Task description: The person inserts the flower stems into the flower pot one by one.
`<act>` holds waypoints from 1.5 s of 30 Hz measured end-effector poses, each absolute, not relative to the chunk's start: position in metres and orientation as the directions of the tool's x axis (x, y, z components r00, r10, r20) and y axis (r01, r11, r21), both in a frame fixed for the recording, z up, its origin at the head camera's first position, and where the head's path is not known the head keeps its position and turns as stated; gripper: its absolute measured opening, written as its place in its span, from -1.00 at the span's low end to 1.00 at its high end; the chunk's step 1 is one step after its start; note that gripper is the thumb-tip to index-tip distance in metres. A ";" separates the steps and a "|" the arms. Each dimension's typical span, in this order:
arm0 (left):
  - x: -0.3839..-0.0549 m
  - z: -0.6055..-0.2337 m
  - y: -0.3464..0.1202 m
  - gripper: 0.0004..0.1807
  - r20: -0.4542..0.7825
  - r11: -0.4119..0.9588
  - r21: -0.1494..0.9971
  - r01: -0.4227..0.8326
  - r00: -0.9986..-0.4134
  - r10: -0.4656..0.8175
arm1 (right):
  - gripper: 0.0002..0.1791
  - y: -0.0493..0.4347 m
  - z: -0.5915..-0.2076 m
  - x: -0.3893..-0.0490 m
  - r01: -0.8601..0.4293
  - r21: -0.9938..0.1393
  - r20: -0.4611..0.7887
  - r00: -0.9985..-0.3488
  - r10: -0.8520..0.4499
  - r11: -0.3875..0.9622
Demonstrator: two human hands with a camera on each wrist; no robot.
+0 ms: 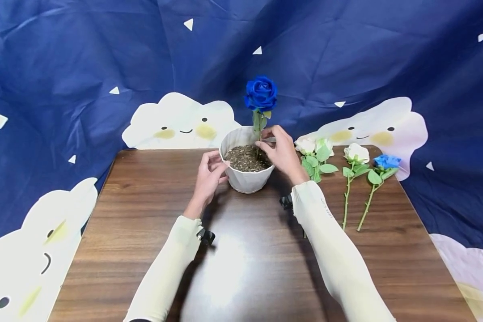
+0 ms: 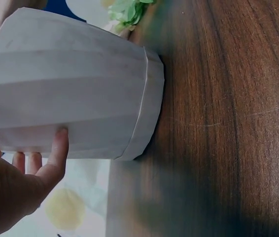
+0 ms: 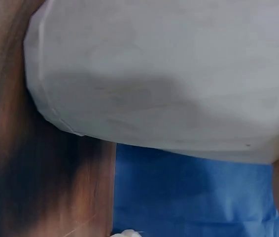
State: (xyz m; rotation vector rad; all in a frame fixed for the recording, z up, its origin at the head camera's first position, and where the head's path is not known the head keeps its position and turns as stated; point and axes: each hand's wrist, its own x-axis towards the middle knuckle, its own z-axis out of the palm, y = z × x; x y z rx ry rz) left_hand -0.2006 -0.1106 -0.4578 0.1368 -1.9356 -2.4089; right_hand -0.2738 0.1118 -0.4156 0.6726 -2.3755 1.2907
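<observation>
Your left hand [image 1: 210,176] holds the white pot [image 1: 249,181] by its side, at about nine o'clock. Your right hand [image 1: 283,151] comes in at about two o'clock and pinches the green stem of the tall blue rose [image 1: 261,94]. This rose stands up straight, and its stem goes down to the brown soil [image 1: 239,162] in the pot, at about three o'clock from the middle of the soil. Its big bloom is up high, near one o'clock from the pot. The pot sits at twelve o'clock on the brown table [image 1: 157,192], near the far edge. Over at three o'clock from the pot lie two white roses [image 1: 306,146] close together, then one lone white rose [image 1: 357,153], then a small blue rose [image 1: 387,161]. Your right arm hides part of the two white roses' stems.
</observation>
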 end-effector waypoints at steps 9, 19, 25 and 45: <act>-0.201 -0.460 -0.111 -0.45 -0.044 -0.220 0.975 -0.025 -0.995 -0.085 | -0.80 0.132 -0.416 -0.262 -0.542 -0.783 0.551 -0.832 -0.066 0.304; -0.201 -0.457 -0.111 -0.46 -0.031 -0.209 0.978 -0.010 -0.995 -0.097 | -0.67 0.169 -0.386 -0.236 -0.388 -0.893 0.373 -0.921 -0.110 0.228; -0.202 -0.459 -0.112 -0.47 -0.027 -0.207 0.978 -0.006 -0.995 -0.097 | -0.68 0.191 -0.388 -0.230 -0.319 -0.933 0.308 -0.947 -0.085 0.167; -0.200 -0.462 -0.111 -0.48 -0.020 -0.210 0.978 0.002 -0.994 -0.105 | -0.56 0.247 -0.468 -0.237 -0.045 -0.975 0.058 -0.997 0.055 0.216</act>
